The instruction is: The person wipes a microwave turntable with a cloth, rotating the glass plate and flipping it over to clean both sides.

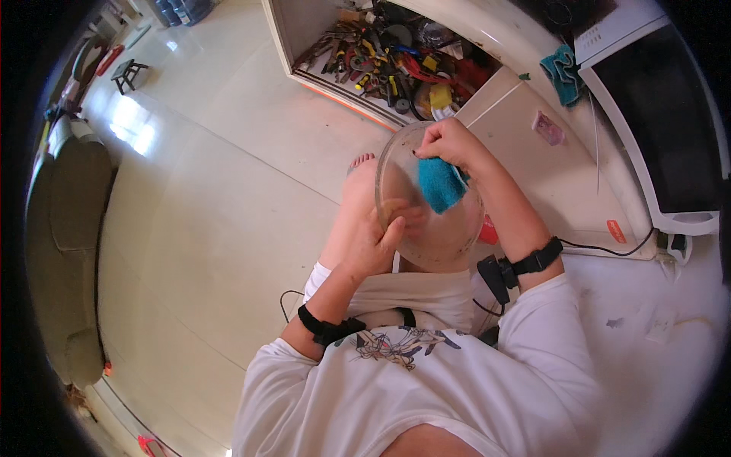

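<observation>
My left hand (384, 245) grips a round, clear glass plate (451, 234) by its left rim. The thumb lies on the near side, and the fingers show through the glass behind it. Tilted above my lap, the plate has small dark specks along its lower edge. A teal cloth (438, 188) hangs from my right hand (454, 143), which pinches it near the plate's upper right rim. The cloth lies against the upper right part of the plate. Some of my right fingers are curled out of sight.
Ahead, an open drawer or cabinet (288, 34) holds jumbled hand tools (377, 63). A microwave oven (657, 125) stands at right, beside another teal cloth (562, 74). At left are a sofa (74, 200) and a small stool (128, 74) on the tiled floor (217, 217).
</observation>
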`<action>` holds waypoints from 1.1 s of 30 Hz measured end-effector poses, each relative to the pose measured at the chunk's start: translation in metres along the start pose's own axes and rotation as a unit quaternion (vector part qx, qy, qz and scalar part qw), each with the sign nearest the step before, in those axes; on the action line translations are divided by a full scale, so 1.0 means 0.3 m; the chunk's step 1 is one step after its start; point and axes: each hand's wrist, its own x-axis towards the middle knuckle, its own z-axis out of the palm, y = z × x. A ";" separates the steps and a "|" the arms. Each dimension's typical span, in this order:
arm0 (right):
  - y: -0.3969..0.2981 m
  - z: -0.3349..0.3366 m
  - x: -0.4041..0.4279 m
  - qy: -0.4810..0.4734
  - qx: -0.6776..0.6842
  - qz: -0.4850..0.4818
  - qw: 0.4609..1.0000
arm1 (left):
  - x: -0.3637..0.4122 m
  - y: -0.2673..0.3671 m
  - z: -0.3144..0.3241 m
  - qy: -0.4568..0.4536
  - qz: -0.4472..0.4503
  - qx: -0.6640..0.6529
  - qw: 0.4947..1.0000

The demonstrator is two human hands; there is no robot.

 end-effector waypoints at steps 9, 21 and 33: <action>-0.014 0.015 0.026 -0.004 0.000 -0.021 1.000 | -0.008 -0.005 -0.001 0.010 0.001 -0.004 1.000; -0.016 0.034 0.056 0.006 -0.011 -0.035 0.999 | -0.010 -0.002 -0.042 0.011 0.033 0.189 0.981; 0.065 0.022 -0.058 0.104 0.092 -0.099 0.985 | 0.012 0.057 0.005 -0.025 -0.014 0.027 0.999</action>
